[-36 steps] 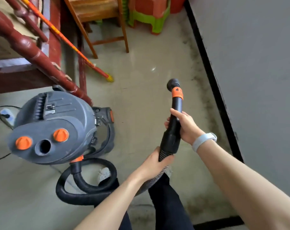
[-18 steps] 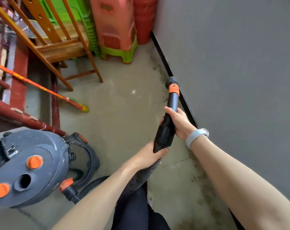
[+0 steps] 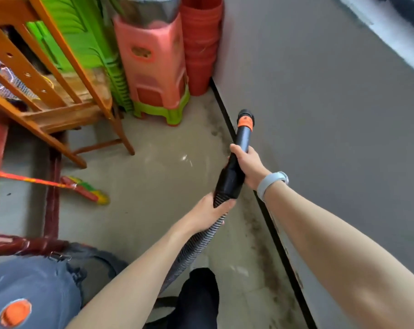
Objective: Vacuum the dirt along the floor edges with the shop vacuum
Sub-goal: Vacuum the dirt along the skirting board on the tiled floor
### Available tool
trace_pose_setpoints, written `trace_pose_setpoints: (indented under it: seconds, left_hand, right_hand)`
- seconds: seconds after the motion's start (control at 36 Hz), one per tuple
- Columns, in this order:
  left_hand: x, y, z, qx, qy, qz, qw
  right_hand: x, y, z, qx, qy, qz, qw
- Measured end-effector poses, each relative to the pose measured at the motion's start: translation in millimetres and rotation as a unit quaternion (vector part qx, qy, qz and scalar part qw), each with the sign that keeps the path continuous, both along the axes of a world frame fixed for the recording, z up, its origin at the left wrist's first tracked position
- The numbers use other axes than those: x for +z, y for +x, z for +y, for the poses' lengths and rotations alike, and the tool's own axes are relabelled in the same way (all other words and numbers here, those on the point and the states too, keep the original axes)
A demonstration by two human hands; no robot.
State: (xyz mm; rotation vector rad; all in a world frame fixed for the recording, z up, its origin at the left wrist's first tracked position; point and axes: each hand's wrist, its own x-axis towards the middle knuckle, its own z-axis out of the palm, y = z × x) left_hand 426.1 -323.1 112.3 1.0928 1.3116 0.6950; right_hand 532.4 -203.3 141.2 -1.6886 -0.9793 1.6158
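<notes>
From the head camera I see my right hand wrapped around the black rigid vacuum wand with an orange collar near its tip, fingers curled fully round the tube just above its wider black cuff. My left hand grips the grey ribbed flexible hose right where it meets that cuff, thumb lying over the top. The wand points up and away from me, its tip raised in front of the grey wall and close above the black baseboard strip that runs along the floor edge. Dark dirt streaks lie on the pale concrete floor just beside that strip, on both sides of where I hold the hose. The blue-grey shop vacuum body with an orange knob sits at the lower left, near my dark trouser leg. A pale wristband circles my right wrist. Further off, a pink plastic stool stacked on green ones stands in the corner beside a stack of red buckets, with a wooden chair to their left and a red and yellow broom lying on the floor.
</notes>
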Motion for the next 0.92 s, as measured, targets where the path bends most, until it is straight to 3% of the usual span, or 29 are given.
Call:
trace_pose_setpoints:
  seconds: [0.56, 0.92]
  left_hand:
    - [32.2, -94.4, 299.9, 0.092, 0.053, 0.064, 0.992]
    - [7.5, -147.3, 470.0, 0.078, 0.034, 0.17, 0.982]
  right_hand:
    - [34.7, -111.3, 312.6, 0.082, 0.044, 0.067, 0.993]
    - [-3.9, -158.4, 480.8, 0.078, 0.022, 0.097, 0.992]
